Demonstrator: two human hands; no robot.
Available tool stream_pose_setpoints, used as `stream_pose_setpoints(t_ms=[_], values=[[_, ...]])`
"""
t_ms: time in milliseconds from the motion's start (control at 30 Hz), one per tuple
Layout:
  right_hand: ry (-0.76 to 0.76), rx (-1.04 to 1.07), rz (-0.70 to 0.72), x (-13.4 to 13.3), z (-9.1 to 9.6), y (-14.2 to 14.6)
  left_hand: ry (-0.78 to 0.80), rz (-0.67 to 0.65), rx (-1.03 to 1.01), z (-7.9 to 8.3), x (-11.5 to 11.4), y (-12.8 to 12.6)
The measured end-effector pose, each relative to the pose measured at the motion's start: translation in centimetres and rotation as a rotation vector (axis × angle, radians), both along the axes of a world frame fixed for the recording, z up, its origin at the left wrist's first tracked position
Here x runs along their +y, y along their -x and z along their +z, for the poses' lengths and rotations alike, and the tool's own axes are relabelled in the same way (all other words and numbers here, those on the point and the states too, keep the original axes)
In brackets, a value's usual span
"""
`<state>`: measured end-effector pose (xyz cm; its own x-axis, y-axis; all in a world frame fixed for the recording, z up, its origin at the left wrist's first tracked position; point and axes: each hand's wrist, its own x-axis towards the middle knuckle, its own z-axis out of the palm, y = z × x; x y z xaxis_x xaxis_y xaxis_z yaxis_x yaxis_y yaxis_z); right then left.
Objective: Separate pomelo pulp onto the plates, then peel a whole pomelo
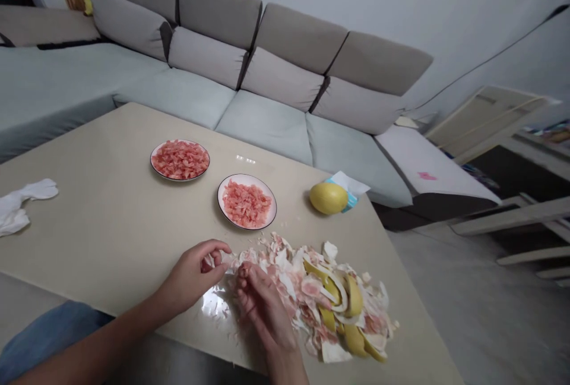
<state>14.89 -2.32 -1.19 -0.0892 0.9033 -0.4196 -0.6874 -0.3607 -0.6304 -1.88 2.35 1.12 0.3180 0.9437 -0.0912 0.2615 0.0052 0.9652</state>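
Observation:
My left hand (196, 275) and my right hand (262, 305) meet at the near edge of a beige table (107, 195). Both have curled fingers pinching a small pale pink piece of pomelo (227, 261) between them. Just right of them lies a heap of pomelo peel and pith (329, 302), yellow and white with pink scraps. Beyond the hands stand two plates of pink pomelo flesh, one close (247, 202) and one farther left (180, 160). A whole yellow pomelo (328, 198) sits at the table's far right.
A pack of tissues (350, 189) lies behind the whole fruit. White crumpled gloves or tissue (20, 205) lie at the table's left edge. A grey corner sofa (267, 94) runs behind the table. Low wooden furniture (512, 195) stands at the right.

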Motion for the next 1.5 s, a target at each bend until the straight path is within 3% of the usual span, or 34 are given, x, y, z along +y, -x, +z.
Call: stream_pose_setpoints(t_ms=[133,267,333,467,567,633,733,800,967,1200,1500], values=[[0.033,0.150,0.026,-0.1,-0.8,0.4,0.002,-0.057,0.010,0.5,-0.3,0.0],[0.007,0.079,0.036,0.1,-0.9,0.5,0.145,-0.043,-0.157,0.3,-0.3,0.0],[-0.057,-0.103,0.009,1.5,-0.6,-0.1,0.306,0.002,-0.324,-0.1,-0.1,0.0],[-0.227,-0.676,-0.166,6.7,0.5,-2.4,0.563,0.056,-0.705,-0.4,0.4,0.5],[-0.405,-1.065,-0.241,9.3,1.7,-3.4,0.594,0.079,-0.797,-0.3,0.9,0.8],[-0.499,-1.205,-0.215,8.9,2.7,-3.1,0.572,0.085,-0.820,-0.1,1.0,1.0],[-0.505,-1.118,0.061,5.9,3.9,-1.5,0.547,0.052,-0.840,0.2,0.9,1.0],[-0.514,-1.098,0.154,3.7,4.6,-0.3,0.520,0.017,-0.834,0.4,0.6,0.8],[-0.562,-1.198,0.093,1.5,5.3,1.1,0.388,-0.070,-0.772,0.0,0.1,0.2],[-0.531,-1.079,0.116,1.3,5.2,0.4,0.393,-0.069,-0.700,-0.1,0.0,0.0],[-0.439,-0.757,0.079,1.6,2.5,-0.1,0.366,-0.014,-0.651,0.2,0.1,0.3]])
